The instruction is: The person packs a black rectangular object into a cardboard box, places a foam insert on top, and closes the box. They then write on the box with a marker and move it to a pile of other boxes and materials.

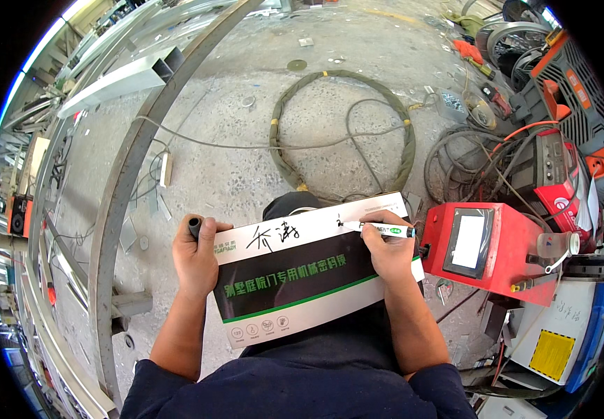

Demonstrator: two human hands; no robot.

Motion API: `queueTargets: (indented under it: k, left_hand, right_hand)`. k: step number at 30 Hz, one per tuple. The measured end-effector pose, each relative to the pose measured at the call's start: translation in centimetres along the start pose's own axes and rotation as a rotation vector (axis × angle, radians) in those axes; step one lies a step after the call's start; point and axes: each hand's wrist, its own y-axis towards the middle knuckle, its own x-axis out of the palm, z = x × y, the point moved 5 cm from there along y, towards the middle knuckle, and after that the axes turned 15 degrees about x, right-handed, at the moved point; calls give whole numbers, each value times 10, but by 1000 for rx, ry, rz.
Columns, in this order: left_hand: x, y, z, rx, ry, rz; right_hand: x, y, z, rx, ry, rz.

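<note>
A long carton (309,283), white with a black panel, green lettering and a green stripe, lies tilted across my lap. My right hand (391,255) is closed around a white marker pen (395,230). The pen's tip is at the carton's white upper face, beside a few fresh-looking dark strokes. Larger black handwriting (272,236) stands farther left on that same face. At the carton's left end, my left hand (196,265) is curled round a black marker cap (194,223), with its thumb and fingers against the carton's edge.
A steel frame (122,202) curves up along the left. Ahead on the concrete floor lies a sleeved cable loop (274,133). To the right stand a red machine with a screen (431,241), tangled cables (448,164) and a white-and-blue case (560,318).
</note>
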Motion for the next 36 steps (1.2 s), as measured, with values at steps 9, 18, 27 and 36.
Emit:
queueTargets:
  k: [9, 18, 27, 36]
  left_hand:
    - [2, 1, 0, 0, 14, -16]
    - [-2, 5, -3, -8, 38, -17]
    - [-5, 3, -7, -3, 18, 0]
    - [-3, 4, -3, 1, 29, -1]
  right_hand:
    - [-2, 0, -2, 32, 17, 77]
    - [-21, 14, 0, 70, 80, -12]
    - [-16, 16, 6, 39, -53, -8]
    - [-17, 14, 8, 35, -43, -33]
